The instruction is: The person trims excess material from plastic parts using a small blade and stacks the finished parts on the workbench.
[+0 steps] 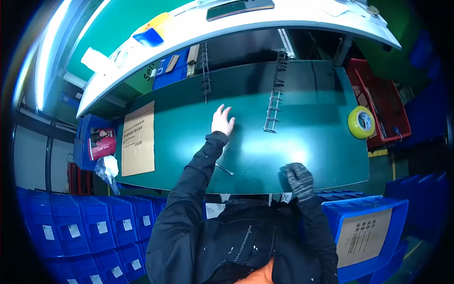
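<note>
My left hand (222,120), bare, reaches over the green tabletop (189,137) with its fingers apart and nothing in them. Just beyond it, to the upper left, is a narrow metal rack with short prongs (206,71). A second pronged metal rack (274,104) slants across the table to its right. At the front edge my right hand (300,181), in a grey knit glove, has its fingers curled together; whatever they may hold is hidden. A thin pen-like tool (224,169) lies between my forearms, touched by neither hand.
A printed cardboard sheet (138,139) lies at the left. A yellow tape roll (361,122) sits at the right edge by red crates (378,104). A white shelf (293,16) overhangs the back. Blue bins (61,222) stand low left, and a blue crate (397,227) low right.
</note>
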The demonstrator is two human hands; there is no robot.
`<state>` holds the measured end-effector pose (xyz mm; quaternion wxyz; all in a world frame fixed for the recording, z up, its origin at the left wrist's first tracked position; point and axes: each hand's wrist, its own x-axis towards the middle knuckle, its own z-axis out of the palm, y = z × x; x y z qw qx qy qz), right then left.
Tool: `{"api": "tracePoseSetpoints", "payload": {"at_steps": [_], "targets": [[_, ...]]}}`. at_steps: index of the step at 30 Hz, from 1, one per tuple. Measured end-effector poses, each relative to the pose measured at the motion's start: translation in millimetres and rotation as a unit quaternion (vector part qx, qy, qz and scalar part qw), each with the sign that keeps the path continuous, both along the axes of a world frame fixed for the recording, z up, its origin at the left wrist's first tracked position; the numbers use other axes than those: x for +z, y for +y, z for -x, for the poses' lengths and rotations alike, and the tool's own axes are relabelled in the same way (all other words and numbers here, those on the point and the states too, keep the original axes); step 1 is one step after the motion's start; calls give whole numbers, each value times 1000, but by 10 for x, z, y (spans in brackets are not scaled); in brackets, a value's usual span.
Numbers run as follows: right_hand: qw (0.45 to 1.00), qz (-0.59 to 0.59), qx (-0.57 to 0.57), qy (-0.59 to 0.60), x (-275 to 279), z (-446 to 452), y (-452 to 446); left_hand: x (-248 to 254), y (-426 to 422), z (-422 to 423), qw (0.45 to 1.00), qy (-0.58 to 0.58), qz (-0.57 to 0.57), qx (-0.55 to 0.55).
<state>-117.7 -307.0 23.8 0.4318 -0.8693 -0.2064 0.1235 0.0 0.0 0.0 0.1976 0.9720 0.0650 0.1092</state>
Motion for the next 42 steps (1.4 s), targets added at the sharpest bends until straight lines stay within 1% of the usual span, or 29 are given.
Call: {"api": "tracePoseSetpoints", "payload": {"at_steps": [1,2,3,4,6,8,9,11,12,13,14,15,17,19,21,22,23,24,25,27,28,29,31,32,33,35,39,41,42], "targets": [[1000,12,10,-2,69,-32,-95,-17,-77,-78,1000,-8,7,17],[995,40,49,-75,94,-52,43,-36,-151,-159,999,-26,-1,27],[990,23,91,-101,46,-67,1027,233,641,-233,998,-18,-54,36],[984,57,140,-98,-68,-143,1256,222,685,-356,997,-19,-66,45],[962,134,211,-109,24,-245,1617,160,782,-560,995,-10,-78,60],[945,166,264,-97,184,-262,1914,94,1008,-705,993,10,-98,65],[945,173,260,-93,93,-244,2047,108,1081,-758,993,31,-96,60],[944,186,195,-191,-168,-166,2256,-33,1274,-888,993,36,-103,33],[946,197,182,-183,-116,-185,2325,-124,1353,-950,993,22,-113,19],[950,226,178,-117,1,-217,2373,-208,1409,-1024,993,7,-122,0],[951,255,169,-48,49,-248,2386,-261,1449,-1114,995,29,-99,-10],[952,266,148,-36,15,-271,2384,-285,1467,-1195,995,52,-78,-19],[937,288,177,-90,-36,-308,2349,-293,1418,-1238,995,-11,-95,-14],[940,298,145,-79,-119,-359,2208,-263,1331,-1252,995,-17,-101,8],[963,252,95,10,-281,-386,1944,-304,1192,-1133,988,-88,-127,-3],[972,214,95,12,-127,-400,1756,-219,1080,-1038,990,-61,-125,-6],[971,219,96,11,-37,-404,1564,-132,953,-898,994,-27,-102,-25],[966,40,25,254,36,-396,1373,-130,822,-751,995,-35,-80,-57],[867,-140,-46,475,81,-358,1196,-117,701,-578,994,-42,-61,-85],[856,-212,-95,462,102,-250,879,-48,406,-258,992,-22,-41,-114],[835,-290,-114,453,19,-186,738,-30,277,-168,990,-18,-33,-135],[806,-368,-137,444,-65,-104,611,-38,136,-81,987,-11,-25,-160],[702,-506,-235,442,-109,4,411,-64,-177,1,986,-1,-39,-162],[700,-540,-238,402,-73,16,373,21,-351,37,986,20,-38,-159],[696,-545,-230,407,-67,46,320,130,-518,69,986,41,-36,-157],[653,-618,-216,381,-49,97,247,266,-762,129,978,56,-76,-188],[645,-624,-247,366,34,213,245,164,-836,284,964,41,-158,-212],[642,-633,-231,367,-47,261,236,156,-753,477,975,124,-89,-160],[622,-639,-264,368,-46,275,261,137,-663,670,980,72,-84,-163]]}}
